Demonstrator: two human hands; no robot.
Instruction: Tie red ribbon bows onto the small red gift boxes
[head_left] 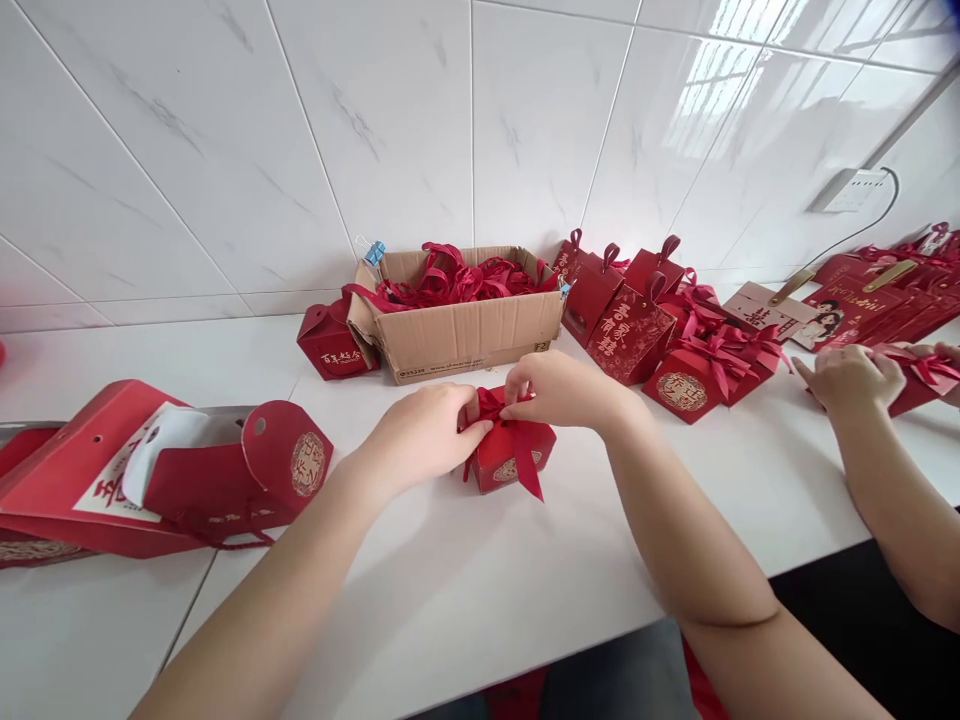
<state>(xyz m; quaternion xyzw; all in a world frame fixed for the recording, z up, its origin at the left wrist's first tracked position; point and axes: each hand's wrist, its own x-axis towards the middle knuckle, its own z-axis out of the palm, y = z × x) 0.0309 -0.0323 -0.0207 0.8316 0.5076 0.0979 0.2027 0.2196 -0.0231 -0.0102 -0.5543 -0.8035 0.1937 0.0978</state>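
Note:
A small red gift box with a gold emblem stands on the white table in front of me. Red ribbon lies over its top, one tail hanging down the front. My left hand pinches the ribbon at the box's left side, thumb and fingers together. From the right, my right hand closes thumb and fingertips on the ribbon near the knot. The fingers partly cover the bow, so its exact shape is hidden.
Behind stands a cardboard box full of red ribbon. Unfolded red boxes lie left; finished boxes with bows and bags stand right. At far right, another person's hand is on a ribboned box.

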